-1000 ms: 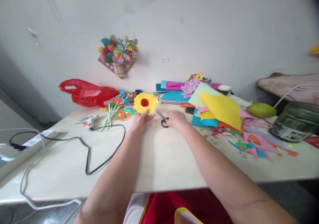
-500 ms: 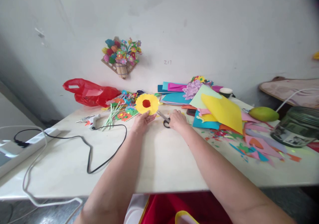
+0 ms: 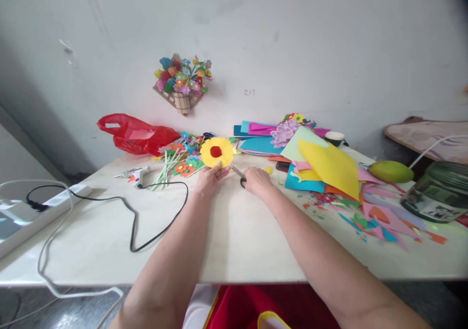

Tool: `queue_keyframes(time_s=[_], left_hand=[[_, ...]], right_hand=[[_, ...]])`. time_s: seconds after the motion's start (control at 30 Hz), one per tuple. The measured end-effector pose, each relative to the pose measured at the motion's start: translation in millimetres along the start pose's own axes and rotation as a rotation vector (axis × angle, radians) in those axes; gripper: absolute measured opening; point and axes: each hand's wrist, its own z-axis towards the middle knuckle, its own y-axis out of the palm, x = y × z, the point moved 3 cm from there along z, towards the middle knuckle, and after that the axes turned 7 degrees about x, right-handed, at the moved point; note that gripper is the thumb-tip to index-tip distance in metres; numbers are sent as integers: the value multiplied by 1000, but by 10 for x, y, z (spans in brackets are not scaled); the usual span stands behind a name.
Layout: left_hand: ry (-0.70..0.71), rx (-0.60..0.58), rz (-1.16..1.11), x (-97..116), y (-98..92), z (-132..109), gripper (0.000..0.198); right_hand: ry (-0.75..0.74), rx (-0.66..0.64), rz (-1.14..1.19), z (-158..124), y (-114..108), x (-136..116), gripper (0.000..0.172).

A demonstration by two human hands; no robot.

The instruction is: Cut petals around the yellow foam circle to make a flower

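Observation:
Between the fingers of my left hand is the lower edge of a yellow paper flower with a round red centre, held upright above the table. My right hand is closed around the black handles of a pair of scissors. The blades point up and left to the flower's lower right edge; whether they touch it I cannot tell. Small yellow scraps lie just beyond my right hand.
To the left are a white glue gun with its black cord, a power strip and a red plastic bag. Coloured sheets, scraps, a mango and a glass jar occupy the right side.
The view has shifted slightly, so everything sits a little further right. My right hand has turned a little on the scissors, and a yellow scrap now shows beyond it. The left hand keeps its hold.

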Motion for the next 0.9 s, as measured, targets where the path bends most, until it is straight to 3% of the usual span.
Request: queue_keyframes(time_s=[0.2,0.37,0.6,0.77,0.9], left_hand=[[36,79,-43,16,-14,0,12],[78,149,-83,54,-18,4,13],[65,158,-52,57,-34,18,13],[55,121,-28,63,-27,-5,18],[63,94,-43,72,-18,-13,14]], right_hand=[[48,38,13,9,-31,76,29],[169,83,204,51,2,213,20],[355,-46,1149,87,121,261,12],[214,-152,1412,56,103,253,25],[102,-246,1412,51,144,292,30]])
